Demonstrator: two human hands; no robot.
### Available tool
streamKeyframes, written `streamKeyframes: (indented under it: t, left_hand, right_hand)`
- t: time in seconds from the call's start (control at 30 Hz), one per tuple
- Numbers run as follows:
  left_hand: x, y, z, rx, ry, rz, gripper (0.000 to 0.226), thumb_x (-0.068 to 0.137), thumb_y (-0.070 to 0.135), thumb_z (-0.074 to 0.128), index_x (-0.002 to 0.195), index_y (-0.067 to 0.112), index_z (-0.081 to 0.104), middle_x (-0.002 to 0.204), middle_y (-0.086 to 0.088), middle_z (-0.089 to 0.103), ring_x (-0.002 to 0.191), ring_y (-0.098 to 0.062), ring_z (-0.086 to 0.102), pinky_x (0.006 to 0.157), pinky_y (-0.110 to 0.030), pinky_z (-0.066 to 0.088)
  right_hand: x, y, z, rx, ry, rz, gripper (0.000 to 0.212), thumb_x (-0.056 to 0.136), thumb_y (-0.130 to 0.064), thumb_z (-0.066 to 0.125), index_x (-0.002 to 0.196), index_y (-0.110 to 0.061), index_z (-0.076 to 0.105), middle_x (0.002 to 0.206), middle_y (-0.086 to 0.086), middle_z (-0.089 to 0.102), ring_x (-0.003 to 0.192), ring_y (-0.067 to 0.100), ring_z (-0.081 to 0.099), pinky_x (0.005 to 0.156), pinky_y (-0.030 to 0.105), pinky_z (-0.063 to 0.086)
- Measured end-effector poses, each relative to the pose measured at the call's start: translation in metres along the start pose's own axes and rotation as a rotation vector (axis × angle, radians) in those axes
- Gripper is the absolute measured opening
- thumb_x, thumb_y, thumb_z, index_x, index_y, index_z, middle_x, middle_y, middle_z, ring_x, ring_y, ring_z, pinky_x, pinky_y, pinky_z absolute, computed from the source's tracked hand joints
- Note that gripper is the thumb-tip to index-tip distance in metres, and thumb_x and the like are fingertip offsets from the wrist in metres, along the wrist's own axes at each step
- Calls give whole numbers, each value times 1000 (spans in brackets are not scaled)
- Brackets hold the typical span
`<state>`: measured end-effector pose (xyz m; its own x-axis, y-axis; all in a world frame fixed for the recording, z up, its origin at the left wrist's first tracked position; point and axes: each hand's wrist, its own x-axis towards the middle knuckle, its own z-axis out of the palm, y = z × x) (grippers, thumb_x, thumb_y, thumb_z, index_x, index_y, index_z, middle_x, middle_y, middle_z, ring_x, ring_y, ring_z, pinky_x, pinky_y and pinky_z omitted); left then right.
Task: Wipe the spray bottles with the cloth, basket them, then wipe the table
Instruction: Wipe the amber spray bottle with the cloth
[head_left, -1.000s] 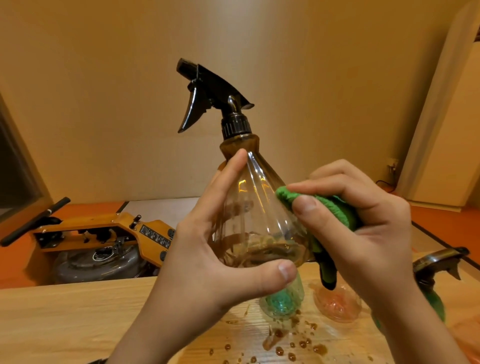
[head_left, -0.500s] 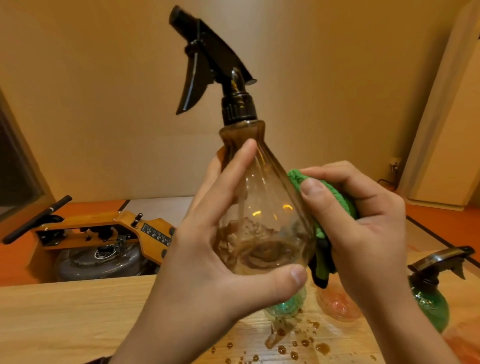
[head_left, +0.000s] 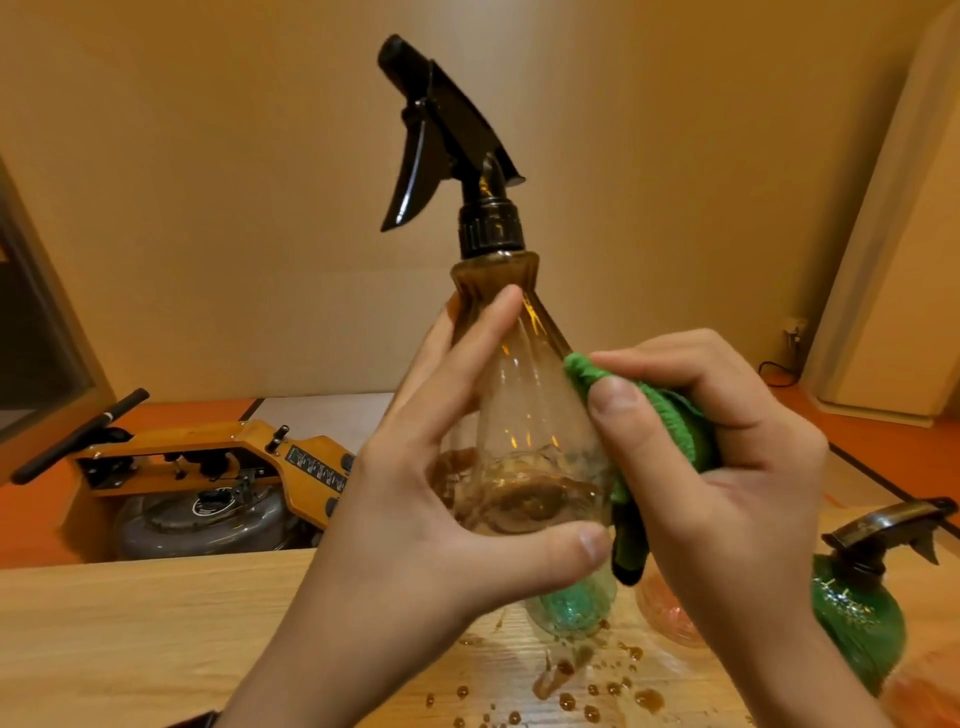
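Observation:
My left hand (head_left: 415, 525) grips a clear amber spray bottle (head_left: 519, 415) with a black trigger head, held upright above the wooden table (head_left: 130, 639). My right hand (head_left: 727, 493) holds a green cloth (head_left: 670, 415) and presses it against the bottle's right side. A little brownish liquid sits in the bottle's bottom. On the table stand a green spray bottle (head_left: 857, 618) at the right, a teal bottle (head_left: 571, 608) and a pink bottle (head_left: 670, 613), both mostly hidden behind my hands. No basket is visible.
Brown droplets (head_left: 587, 686) are spattered over the table in front of me. Beyond the table's far edge an orange machine (head_left: 223, 467) stands on the floor at the left. A beige wall is behind, and a cabinet (head_left: 904, 260) at the right.
Both hands lifted the amber bottle higher and closer to the camera than a second ago. The cloth stays on its right side.

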<state>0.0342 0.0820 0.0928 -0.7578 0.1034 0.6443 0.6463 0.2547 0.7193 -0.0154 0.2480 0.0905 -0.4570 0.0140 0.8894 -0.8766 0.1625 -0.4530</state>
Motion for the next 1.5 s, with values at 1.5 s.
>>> streamKeyframes:
  t: [1.5]
  left_hand:
    - [6,-18,9,-147,81,-26,87,59,37,87,136,62,54,155,26,44,133,2,54,98,-26,55]
  right_hand:
    - [0,10,1,160,4,202,11,90,-16,70,96,-19,79,89,0,71,82,15,68,67,19,51]
